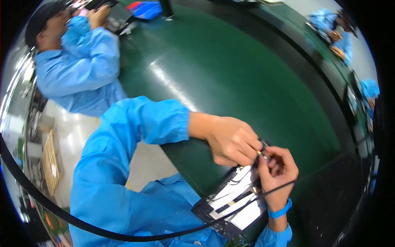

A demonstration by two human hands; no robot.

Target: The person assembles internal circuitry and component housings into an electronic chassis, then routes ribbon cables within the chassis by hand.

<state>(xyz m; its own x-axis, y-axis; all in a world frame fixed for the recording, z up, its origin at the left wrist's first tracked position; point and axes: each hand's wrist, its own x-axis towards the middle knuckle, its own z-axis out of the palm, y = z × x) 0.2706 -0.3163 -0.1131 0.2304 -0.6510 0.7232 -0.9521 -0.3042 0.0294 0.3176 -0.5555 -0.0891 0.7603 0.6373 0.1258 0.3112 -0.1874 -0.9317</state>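
Observation:
Near the front edge of the green table, a flat black electronic device [224,208] lies tilted, its inside exposed with several white panels and thin dark wires. Over its far end my left hand [235,142] is closed, knuckles up and fingertips curled inward. Facing it, my right hand [279,171], with a blue band at the wrist, pinches with thumb and forefinger. Between the fingertips of both hands shows a small dark piece [263,151] with a yellowish spot. Its kind cannot be made out, and the fingers partly cover it.
A black cable [135,238] loops across the foreground and over the device. The green tabletop [230,70] stretches ahead. At the far left a person [82,70] in a blue smock handles a dark object near a blue bin [147,10]. More people [337,35] sit at the right.

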